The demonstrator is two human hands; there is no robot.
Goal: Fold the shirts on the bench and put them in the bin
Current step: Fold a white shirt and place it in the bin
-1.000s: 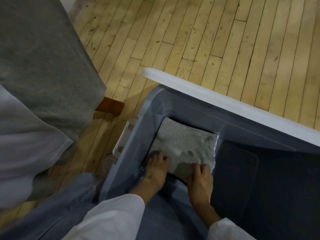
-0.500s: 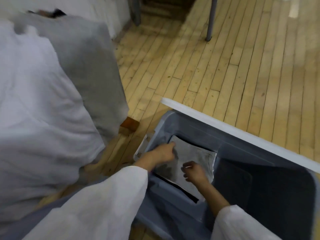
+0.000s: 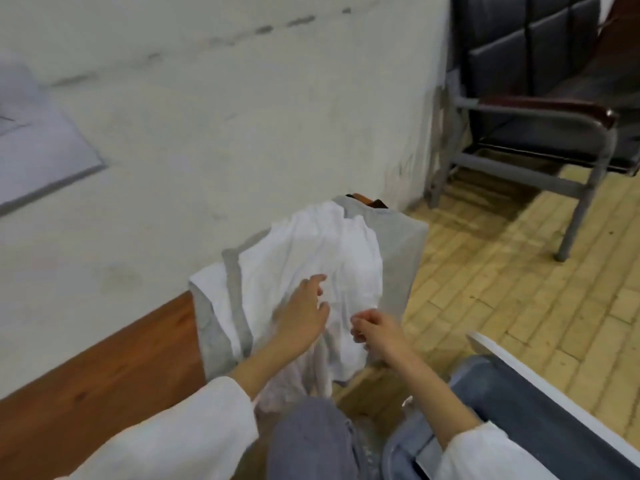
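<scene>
A crumpled white shirt point(image 3: 311, 251) lies on top of a grey shirt point(image 3: 401, 244) at the far end of the brown wooden bench point(image 3: 104, 368). My left hand point(image 3: 301, 313) reaches over the white shirt with fingers spread and relaxed, just above or touching the cloth. My right hand point(image 3: 377, 330) hovers at the shirt's near right edge, fingers loosely curled, holding nothing that I can see. The grey-blue bin point(image 3: 540, 420) with its white rim sits at the lower right beside my legs; its inside is out of view.
A pale wall point(image 3: 207, 98) runs behind the bench. A dark padded chair with a grey metal frame point(image 3: 533, 109) stands at the upper right on the wood-block floor point(image 3: 519, 271). My grey trouser knee point(image 3: 311, 441) is at the bottom centre.
Both hands left the folded grey shirt inside the bin and moved up to the white shirt on the bench. The view swung from the bin to the bench and wall.
</scene>
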